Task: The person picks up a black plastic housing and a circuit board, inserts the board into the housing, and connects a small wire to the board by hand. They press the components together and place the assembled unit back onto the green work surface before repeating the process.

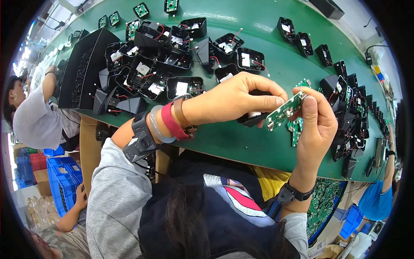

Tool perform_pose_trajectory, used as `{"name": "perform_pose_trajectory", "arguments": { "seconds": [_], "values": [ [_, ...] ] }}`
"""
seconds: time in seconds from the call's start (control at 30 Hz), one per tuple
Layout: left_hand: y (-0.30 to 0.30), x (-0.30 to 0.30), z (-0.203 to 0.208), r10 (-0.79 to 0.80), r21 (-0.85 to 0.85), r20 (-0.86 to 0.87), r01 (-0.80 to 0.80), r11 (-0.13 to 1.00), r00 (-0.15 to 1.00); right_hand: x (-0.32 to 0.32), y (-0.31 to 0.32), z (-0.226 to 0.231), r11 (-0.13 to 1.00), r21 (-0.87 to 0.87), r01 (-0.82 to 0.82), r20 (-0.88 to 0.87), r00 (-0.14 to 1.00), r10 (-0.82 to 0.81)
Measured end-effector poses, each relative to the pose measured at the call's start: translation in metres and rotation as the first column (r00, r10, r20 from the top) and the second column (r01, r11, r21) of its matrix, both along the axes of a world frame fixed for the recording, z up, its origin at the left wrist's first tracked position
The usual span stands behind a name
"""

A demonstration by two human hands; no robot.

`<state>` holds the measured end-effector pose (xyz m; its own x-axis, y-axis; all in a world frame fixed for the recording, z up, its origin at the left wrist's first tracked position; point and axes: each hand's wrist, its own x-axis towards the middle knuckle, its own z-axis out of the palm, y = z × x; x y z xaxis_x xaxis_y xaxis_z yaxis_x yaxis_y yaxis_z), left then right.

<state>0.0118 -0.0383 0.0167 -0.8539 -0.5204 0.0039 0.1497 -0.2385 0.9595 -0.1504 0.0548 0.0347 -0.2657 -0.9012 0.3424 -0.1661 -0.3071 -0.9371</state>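
Observation:
My right hand [317,116] grips a green circuit board [284,111] by its right end, thumb against its face, the board tilted above the table. At its upper left edge my left hand [246,97] is closed, thumb and index finger pressed together. Whatever sits between those fingertips is too small to make out. Below my left palm is a black plastic housing [249,121], mostly hidden by the hand. More green boards [296,129] lie on the table just beneath and behind the held one.
A green table [215,149] carries a pile of black housings [144,69] with red wires at left and another group [345,116] at right. A black bin [82,73] of small black parts stands far left. Co-workers [36,112] are on both sides. Boards fill a tray [323,207] lower right.

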Motion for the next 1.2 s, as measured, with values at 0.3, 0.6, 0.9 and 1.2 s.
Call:
{"name": "perform_pose_trajectory", "arguments": {
  "seconds": [0.3, 0.6, 0.9, 1.2],
  "values": [
    [-0.006, -0.003, -0.004, -0.084, 0.053, -0.045, 0.086, 0.995, 0.995, -0.005, 0.003, -0.003, 0.999, 0.017, 0.029, -0.006, 1.000, -0.029],
    [-0.002, -0.005, -0.010, -0.083, -0.041, -0.004, 0.082, 0.996, 0.997, 0.000, 0.004, -0.002, 0.999, -0.024, 0.031, -0.022, 0.999, -0.031],
    [-0.002, -0.005, -0.014, -0.061, -0.155, 0.023, 0.063, 0.986, 0.998, 0.002, 0.007, -0.002, 0.996, 0.040, 0.084, -0.129, 0.989, -0.078],
    [0.007, -0.006, -0.009, -0.014, -0.013, -0.019, 0.013, 1.000, 1.000, -0.006, -0.007, 0.002, 0.955, 0.290, 0.063, -0.199, 0.980, -0.005]
  ]
}}
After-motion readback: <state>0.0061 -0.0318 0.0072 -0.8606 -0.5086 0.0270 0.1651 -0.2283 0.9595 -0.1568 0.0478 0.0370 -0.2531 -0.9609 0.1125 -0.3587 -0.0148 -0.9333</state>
